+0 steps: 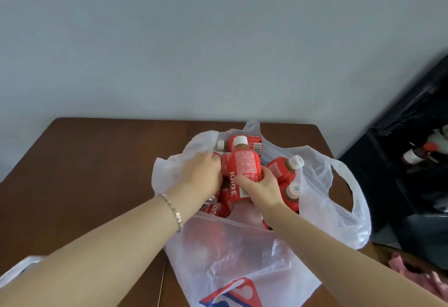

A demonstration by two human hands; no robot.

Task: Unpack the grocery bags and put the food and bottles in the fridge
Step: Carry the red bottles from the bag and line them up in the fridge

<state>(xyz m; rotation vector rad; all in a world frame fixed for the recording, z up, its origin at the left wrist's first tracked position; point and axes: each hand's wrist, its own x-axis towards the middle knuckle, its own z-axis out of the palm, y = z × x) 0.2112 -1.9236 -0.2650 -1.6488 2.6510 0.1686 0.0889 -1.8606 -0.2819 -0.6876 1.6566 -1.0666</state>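
Note:
A white plastic grocery bag lies open on the brown wooden table. Inside it lie several red juice bottles with white caps. My right hand grips the lower part of one red juice bottle, which stands above the others with its cap pointing away. My left hand curls against the left side of that bottle, its fingertips hidden among the bottles. More bottles lie to the right and behind.
A black open bin or bag holding bottles stands right of the table. Pink cloth lies at the lower right. Another white plastic bag shows at the lower left edge. A grey wall rises behind the table.

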